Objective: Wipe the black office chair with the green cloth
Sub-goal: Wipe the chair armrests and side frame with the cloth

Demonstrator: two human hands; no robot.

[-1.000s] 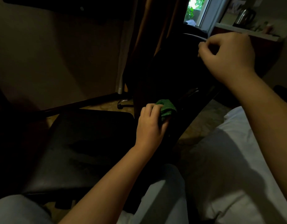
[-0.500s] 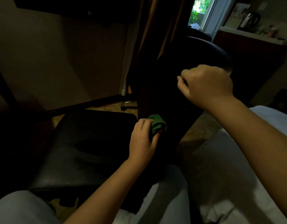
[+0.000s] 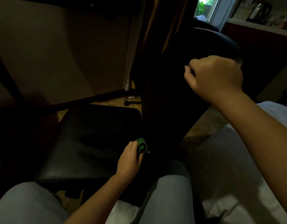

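My left hand [image 3: 129, 160] grips the green cloth [image 3: 141, 145] low on the black office chair [image 3: 209, 46]; the backrest rises above-right of it, where my right hand [image 3: 215, 75] curls, hold unclear

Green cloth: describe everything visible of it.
The green cloth is small, soft-looking and bunched into a wad, mostly hidden inside the left hand, whose fingers curl round it. It appears pressed low against the backrest of the black office chair, near the seat's rear edge. Dim light hides its weave.

green cloth [image 3: 141, 144]: bunched, against backrest base | black office chair [image 3: 97, 139]: seat level, backrest rising at right
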